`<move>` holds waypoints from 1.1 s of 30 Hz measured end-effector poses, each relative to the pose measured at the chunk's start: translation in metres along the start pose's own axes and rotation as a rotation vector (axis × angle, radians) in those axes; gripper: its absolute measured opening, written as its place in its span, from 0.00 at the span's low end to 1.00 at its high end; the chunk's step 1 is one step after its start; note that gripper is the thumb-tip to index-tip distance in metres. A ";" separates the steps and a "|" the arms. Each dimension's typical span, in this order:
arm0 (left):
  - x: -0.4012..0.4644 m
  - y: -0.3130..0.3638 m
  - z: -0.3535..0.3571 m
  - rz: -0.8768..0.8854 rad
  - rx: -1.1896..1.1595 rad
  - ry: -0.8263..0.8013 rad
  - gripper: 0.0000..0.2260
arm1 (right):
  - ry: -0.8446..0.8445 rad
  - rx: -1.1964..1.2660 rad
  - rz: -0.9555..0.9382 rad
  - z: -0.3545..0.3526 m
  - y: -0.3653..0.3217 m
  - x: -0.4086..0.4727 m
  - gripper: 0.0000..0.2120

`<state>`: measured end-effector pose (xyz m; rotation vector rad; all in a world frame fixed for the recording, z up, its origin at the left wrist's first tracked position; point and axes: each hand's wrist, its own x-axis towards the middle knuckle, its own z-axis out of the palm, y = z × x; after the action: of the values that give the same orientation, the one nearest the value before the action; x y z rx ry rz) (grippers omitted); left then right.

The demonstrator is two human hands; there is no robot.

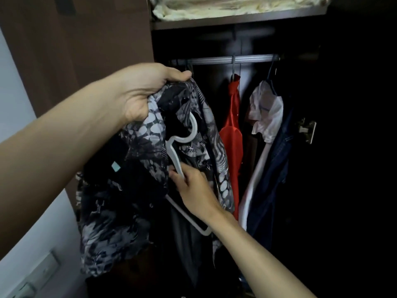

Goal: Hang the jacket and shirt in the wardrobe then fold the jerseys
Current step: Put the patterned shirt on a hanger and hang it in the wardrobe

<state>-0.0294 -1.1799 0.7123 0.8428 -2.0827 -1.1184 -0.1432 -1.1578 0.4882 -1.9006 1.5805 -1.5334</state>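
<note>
Shirt (133, 190), black-and-white print, hangs bunched before the open wardrobe (343, 147), below the rail (225, 59). Your left hand (139, 91) grips its upper fabric, fingers curled. Your right hand (193, 190) pinches the white hanger (184, 136), partly inside the shirt.

A red garment (233, 134), a white top (267, 110) and a dark blue garment (277, 164) hang from the rail (223, 59), cream bedding (236, 6) lies on the shelf (236, 19) above, a metal hinge (308, 130) shows at right, and a wall socket (40, 274) sits low at left.
</note>
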 end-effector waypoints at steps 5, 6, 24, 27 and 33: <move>-0.014 0.002 -0.008 0.198 0.368 0.075 0.10 | 0.210 0.197 -0.038 -0.005 0.014 -0.028 0.07; -0.018 0.003 -0.009 0.298 0.560 0.090 0.11 | 0.290 0.265 -0.031 -0.010 0.017 -0.035 0.07; -0.017 0.000 0.086 0.642 0.249 -0.037 0.06 | 0.401 -0.009 0.008 -0.065 -0.015 -0.048 0.09; -0.017 -0.001 0.075 0.771 0.750 -0.047 0.17 | 0.426 0.109 0.058 -0.073 -0.008 -0.061 0.07; -0.019 -0.023 0.065 0.770 1.327 -0.081 0.31 | 0.374 0.218 0.029 -0.090 -0.001 -0.068 0.07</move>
<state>-0.0621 -1.1450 0.6592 0.3608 -2.7116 0.7613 -0.2064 -1.0640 0.4897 -1.5345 1.4888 -2.0459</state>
